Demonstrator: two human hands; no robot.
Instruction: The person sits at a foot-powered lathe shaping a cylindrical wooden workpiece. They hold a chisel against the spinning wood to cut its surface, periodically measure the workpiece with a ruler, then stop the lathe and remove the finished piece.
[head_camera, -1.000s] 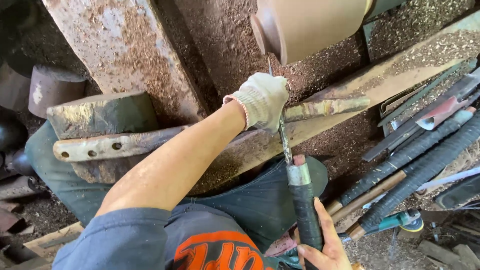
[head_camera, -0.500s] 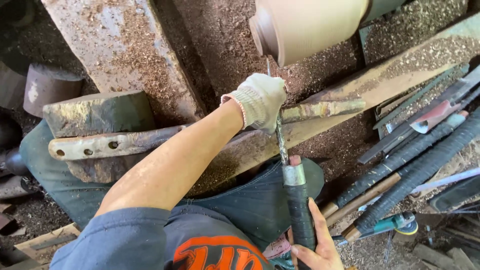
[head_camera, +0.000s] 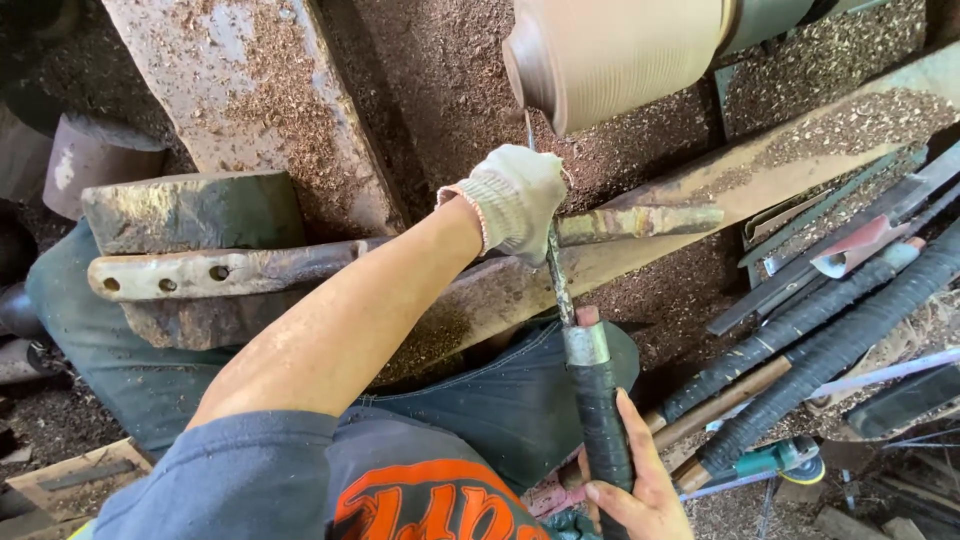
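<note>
My left hand (head_camera: 515, 200), in a white knit glove, grips the steel shaft of a turning chisel (head_camera: 560, 290) where it crosses a rusty metal tool rest bar (head_camera: 300, 265). My right hand (head_camera: 635, 480), bare, holds the chisel's black wrapped handle (head_camera: 605, 420) near the bottom edge. The chisel tip reaches up to the end face of a pale wooden cylinder (head_camera: 610, 55) mounted on a lathe at the top. The tip itself is hidden behind the glove.
Several long black-handled chisels (head_camera: 820, 340) lie in a row at the right, with a small teal tool (head_camera: 775, 460) below them. Sawdust covers a slanted beam (head_camera: 800, 150) and the ground. A wooden block (head_camera: 190, 210) sits at left. My knees are below.
The view has shifted slightly; the chisel handle and my right hand sit a little lower and more to the left. Both hands keep their grip on the chisel.
</note>
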